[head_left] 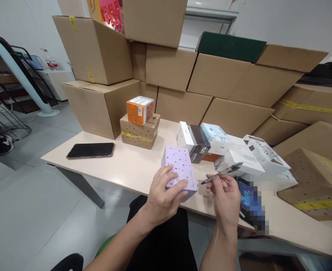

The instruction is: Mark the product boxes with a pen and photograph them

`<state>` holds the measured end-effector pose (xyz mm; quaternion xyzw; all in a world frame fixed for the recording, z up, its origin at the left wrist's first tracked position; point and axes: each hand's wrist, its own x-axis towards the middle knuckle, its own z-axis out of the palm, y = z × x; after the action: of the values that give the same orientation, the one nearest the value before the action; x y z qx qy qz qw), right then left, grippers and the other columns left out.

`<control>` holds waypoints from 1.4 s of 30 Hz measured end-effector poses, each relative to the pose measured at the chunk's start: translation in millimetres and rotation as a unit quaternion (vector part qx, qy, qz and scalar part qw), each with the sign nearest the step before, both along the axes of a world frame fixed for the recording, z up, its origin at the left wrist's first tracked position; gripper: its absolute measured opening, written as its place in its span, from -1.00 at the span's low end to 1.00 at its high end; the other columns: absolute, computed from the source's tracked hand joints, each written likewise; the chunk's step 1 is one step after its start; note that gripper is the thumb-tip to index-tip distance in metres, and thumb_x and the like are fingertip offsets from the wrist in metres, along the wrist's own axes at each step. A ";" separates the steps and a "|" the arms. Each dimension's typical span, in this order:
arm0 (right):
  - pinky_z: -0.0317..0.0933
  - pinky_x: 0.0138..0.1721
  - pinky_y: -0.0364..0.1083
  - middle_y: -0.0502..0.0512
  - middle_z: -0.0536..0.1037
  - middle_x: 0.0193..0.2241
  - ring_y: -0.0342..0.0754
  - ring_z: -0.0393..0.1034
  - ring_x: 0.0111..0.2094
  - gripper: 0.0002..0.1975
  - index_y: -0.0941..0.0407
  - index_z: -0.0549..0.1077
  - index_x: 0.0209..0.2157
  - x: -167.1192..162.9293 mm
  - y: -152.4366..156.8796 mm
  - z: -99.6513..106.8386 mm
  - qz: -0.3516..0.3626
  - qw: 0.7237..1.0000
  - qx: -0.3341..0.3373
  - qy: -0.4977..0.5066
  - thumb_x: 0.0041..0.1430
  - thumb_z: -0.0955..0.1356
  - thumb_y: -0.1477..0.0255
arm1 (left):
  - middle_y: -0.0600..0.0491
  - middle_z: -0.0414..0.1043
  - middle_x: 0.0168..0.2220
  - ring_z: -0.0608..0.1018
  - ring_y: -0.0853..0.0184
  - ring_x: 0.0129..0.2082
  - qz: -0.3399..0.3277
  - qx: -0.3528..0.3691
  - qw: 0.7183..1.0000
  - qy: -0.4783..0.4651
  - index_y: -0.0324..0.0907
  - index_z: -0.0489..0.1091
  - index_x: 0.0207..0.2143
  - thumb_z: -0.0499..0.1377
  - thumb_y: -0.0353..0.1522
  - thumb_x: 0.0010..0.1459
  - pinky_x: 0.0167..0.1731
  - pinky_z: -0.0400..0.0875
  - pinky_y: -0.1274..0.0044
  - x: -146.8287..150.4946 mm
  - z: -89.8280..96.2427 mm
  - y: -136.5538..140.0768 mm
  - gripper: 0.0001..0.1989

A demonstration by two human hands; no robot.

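Observation:
A light purple box (178,157) with small dark ring and dot marks sits near the front edge of the table. My left hand (163,194) lies over its near left part, fingers across the top, steadying it; the thumb's grip is partly hidden. Just right of the box, my right hand (225,195) pinches a dark pen (227,172) between thumb and fingers. The pen is held nearly level above the table, its tip pointing left toward the box and apart from it.
A phone (90,150) lies at the table's left. An orange box (136,113) rests on a small taped carton (139,131). Several white boxes (243,160) and a dark box (200,146) stand right, near a lit, partly blurred screen (249,199). Large cartons (219,75) wall the back.

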<state>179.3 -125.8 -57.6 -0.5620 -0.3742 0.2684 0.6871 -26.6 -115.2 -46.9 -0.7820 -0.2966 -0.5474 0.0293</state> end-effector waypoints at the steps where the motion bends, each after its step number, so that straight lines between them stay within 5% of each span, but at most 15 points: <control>1: 0.31 -0.47 -0.15 0.09 0.58 -0.26 -0.19 0.38 -0.52 -0.62 0.11 0.36 -0.16 -2.8 0.8 4.3 0.002 0.999 0.035 0.036 0.07 0.46 0.21 | -0.07 0.41 -0.12 0.40 0.07 0.14 -0.013 0.000 1.000 -0.003 -0.10 0.44 -0.01 0.24 -0.38 0.19 0.10 0.41 0.13 1.7 -1.1 1.6 -0.70; 7: 0.27 -0.46 -0.18 -0.03 0.46 -0.40 -0.24 0.33 -0.51 -0.75 0.12 0.43 -0.30 -25.5 12.0 36.1 0.020 0.986 0.149 0.074 0.09 0.46 0.27 | -0.07 0.42 -0.13 0.43 0.09 0.11 -0.011 -0.002 1.000 -0.009 -0.13 0.44 -0.03 0.26 -0.38 0.17 0.15 0.36 0.09 9.8 -7.1 3.9 -0.71; 15: 0.17 -0.55 -0.21 -0.05 0.43 -0.54 -0.22 0.25 -0.58 -0.64 0.13 0.42 -0.22 -50.5 38.9 55.4 0.084 0.991 0.062 -0.084 0.25 0.30 0.10 | -0.07 0.43 -0.09 0.45 0.11 0.08 0.010 -0.001 1.000 0.005 -0.08 0.42 -0.02 0.24 -0.33 0.20 0.12 0.39 0.11 11.7 -10.3 3.9 -0.72; 22: 0.23 -0.37 -0.14 -0.03 0.46 -0.48 -0.15 0.36 -0.46 -0.71 0.10 0.41 -0.29 -53.0 38.1 56.6 0.073 0.948 0.065 -0.303 0.34 0.24 0.19 | -0.07 0.42 -0.08 0.44 0.13 0.09 -0.001 -0.006 1.000 -0.009 -0.08 0.43 -0.02 0.23 -0.34 0.20 0.13 0.39 0.13 11.8 -10.7 4.8 -0.72; 42: 0.28 -0.36 -0.14 0.02 0.53 -0.45 -0.11 0.43 -0.44 -0.72 0.12 0.39 -0.27 -51.5 37.6 63.4 0.107 0.922 0.059 -0.367 0.37 0.21 0.23 | -0.10 0.38 -0.08 0.41 0.11 0.07 -0.008 0.001 1.000 -0.012 -0.15 0.43 -0.04 0.24 -0.36 0.19 0.11 0.40 0.11 12.3 -10.3 5.4 -0.73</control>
<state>127.7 -88.2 5.8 -0.5364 -0.6729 0.0929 0.5008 -14.3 -109.8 -57.2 -0.7774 -0.2907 -0.5573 0.0221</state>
